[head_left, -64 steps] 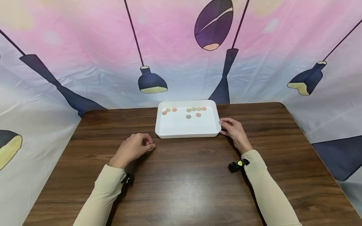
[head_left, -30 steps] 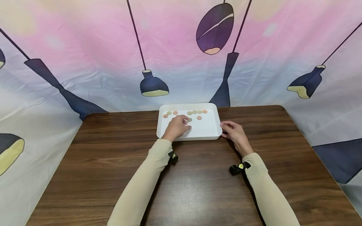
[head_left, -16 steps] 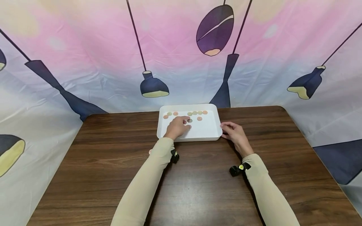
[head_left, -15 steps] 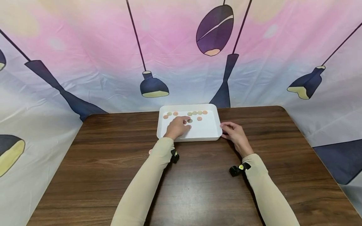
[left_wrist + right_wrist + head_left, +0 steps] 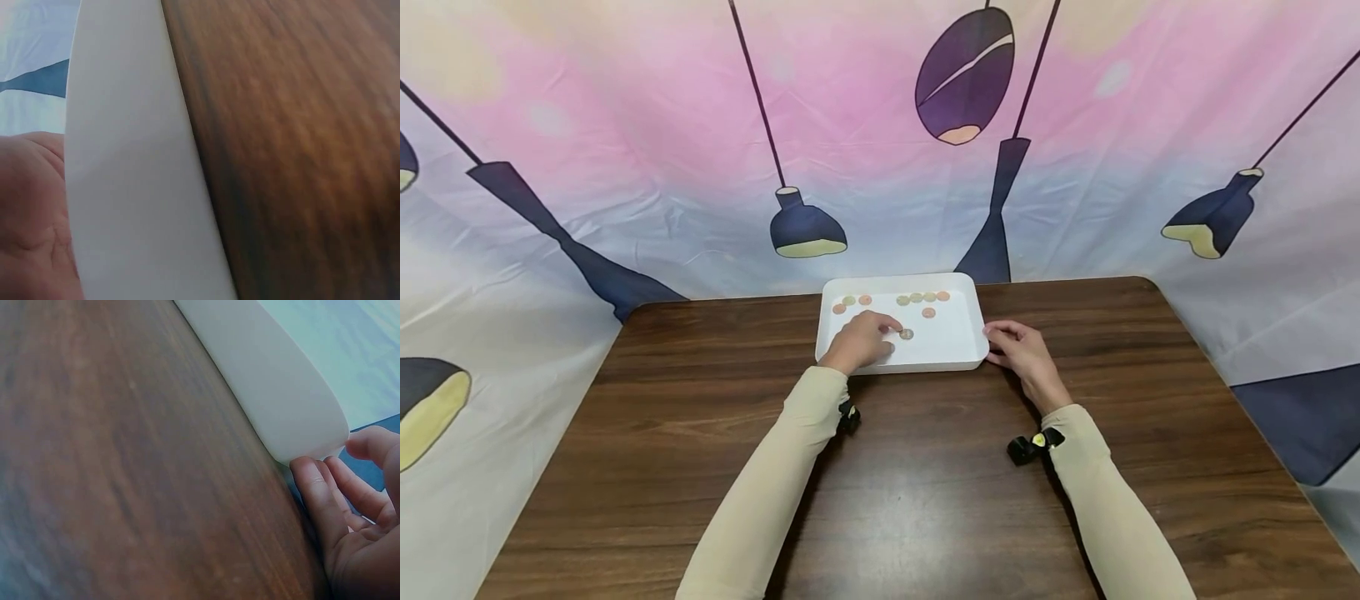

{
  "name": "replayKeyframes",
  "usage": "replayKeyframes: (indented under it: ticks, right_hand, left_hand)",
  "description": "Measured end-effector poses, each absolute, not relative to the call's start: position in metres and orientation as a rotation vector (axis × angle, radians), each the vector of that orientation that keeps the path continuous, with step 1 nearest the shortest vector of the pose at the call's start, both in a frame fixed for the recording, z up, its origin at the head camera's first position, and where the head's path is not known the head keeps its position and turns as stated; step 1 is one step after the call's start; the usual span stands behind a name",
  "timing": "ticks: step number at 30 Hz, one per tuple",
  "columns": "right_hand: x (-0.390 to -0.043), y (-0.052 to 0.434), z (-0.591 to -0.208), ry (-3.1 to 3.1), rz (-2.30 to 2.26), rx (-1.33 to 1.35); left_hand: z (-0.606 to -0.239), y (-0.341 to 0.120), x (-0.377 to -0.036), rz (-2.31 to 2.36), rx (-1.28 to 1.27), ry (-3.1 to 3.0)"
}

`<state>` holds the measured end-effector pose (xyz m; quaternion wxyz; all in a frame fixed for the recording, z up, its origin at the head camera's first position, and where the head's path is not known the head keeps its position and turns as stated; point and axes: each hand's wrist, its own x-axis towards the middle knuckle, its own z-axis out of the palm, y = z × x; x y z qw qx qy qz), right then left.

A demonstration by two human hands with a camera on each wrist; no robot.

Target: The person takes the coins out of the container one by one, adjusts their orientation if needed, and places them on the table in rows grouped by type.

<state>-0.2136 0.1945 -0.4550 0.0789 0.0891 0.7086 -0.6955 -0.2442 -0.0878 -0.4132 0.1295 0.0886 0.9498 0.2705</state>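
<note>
In the head view, a shallow white tray (image 5: pixel 936 348) with flat coins in it stands at the table's far edge. My left hand (image 5: pixel 859 340) reaches over its near left side. The index finger is stretched out, its tip at the edge of a dull gold coin (image 5: pixel 906 334); the thumb is apart from that coin. My right hand (image 5: pixel 1022 354) holds the tray's near right corner with thumb and fingertips, as the right wrist view shows. In the left wrist view, the tray wall (image 5: pixel 131 156) hides most of the left hand (image 5: pixel 31 206), including its fingers.
Along the tray's far side lie a row with a copper coin (image 5: pixel 943 296) at its end and a small group including another copper coin (image 5: pixel 838 309). One copper coin (image 5: pixel 928 313) lies alone. A printed cloth (image 5: pixel 880 150) hangs behind the brown wooden table (image 5: pixel 925 483).
My left hand has come from the table into the tray. The dull gold coin has slid toward the tray's near side with the finger. My right hand stays at the corner.
</note>
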Motion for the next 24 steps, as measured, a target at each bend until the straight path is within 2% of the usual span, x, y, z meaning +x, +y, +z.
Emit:
replayKeyframes:
  ticks: [10,24]
  right_hand:
    - [-0.214,0.193,-0.457,2.118,-2.078,0.27]
    - [-0.213,0.194,-0.452,2.125,-2.055,0.27]
  left_hand:
    - [-0.424,-0.086,-0.251,0.978,0.285,2.728]
    - [-0.425,-0.079,-0.25,0.897,0.205,2.751]
